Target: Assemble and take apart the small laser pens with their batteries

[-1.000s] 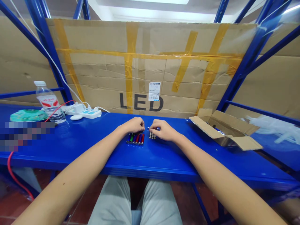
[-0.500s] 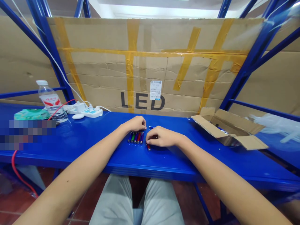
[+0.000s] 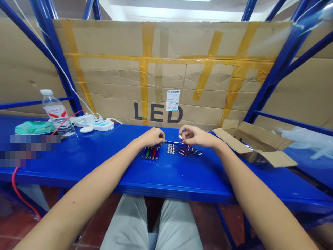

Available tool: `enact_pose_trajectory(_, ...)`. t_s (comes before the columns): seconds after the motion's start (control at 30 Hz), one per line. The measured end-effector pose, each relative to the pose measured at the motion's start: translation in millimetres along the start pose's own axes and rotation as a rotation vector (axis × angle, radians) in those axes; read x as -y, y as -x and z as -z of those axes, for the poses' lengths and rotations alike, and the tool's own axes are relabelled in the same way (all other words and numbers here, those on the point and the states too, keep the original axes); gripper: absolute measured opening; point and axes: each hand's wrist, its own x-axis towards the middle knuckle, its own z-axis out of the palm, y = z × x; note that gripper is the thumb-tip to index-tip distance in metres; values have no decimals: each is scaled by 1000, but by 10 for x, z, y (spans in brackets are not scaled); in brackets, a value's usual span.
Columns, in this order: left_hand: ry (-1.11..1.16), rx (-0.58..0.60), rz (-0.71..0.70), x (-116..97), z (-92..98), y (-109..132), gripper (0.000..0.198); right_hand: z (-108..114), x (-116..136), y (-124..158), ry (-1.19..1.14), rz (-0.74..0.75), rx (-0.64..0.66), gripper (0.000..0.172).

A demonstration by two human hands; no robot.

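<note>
Several coloured metal tubes (image 3: 150, 153) lie side by side on the blue table. Just behind them is my left hand (image 3: 154, 136), its fingers closed at the end of a row; what they pinch is hidden. Small silver button cells (image 3: 171, 149) form a block right of the tubes. Further right, coloured carabiner clips (image 3: 191, 150) lie in a fan. Behind the cells a thin blue piece (image 3: 173, 142) lies crosswise between my hands. My right hand (image 3: 194, 135) is raised over the clips, pinching a small red and silver tube (image 3: 181, 138).
An open cardboard box (image 3: 253, 142) stands at the right. On the left are a water bottle (image 3: 57, 113), a white power strip (image 3: 100, 124) and a green packet (image 3: 33, 127). A big taped cardboard sheet (image 3: 117, 80) rises behind the blue table (image 3: 166, 180).
My right hand has moved right and up with the red tube, uncovering the silver cells and the clips. My left hand has shifted slightly right.
</note>
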Motion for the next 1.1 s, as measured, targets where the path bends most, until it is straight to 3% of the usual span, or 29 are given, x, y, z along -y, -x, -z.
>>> enact_pose_trajectory(0.07, -25, -26, -107, -68, -2, 16, 20, 127, -79, -9, -20, -8, -111, 35)
enact_pose_trajectory(0.2, -65, 50, -255, -243, -20, 79, 20, 169, -215, -69, 75, -9, -155, 23)
enact_pose_trajectory(0.43, -31, 144, -271, -345, -58, 140, 17, 92, -331, -139, 216, 25, -156, 20)
enact_pose_trajectory(0.83, -81, 158, -350, -381, -113, 126, 14, 71, -287, -112, 212, 33, -105, 21)
enact_pose_trajectory(1.1, 119, 250, -345, -343, -109, 136, 13, 65, -247, -97, 175, 39, -48, 21)
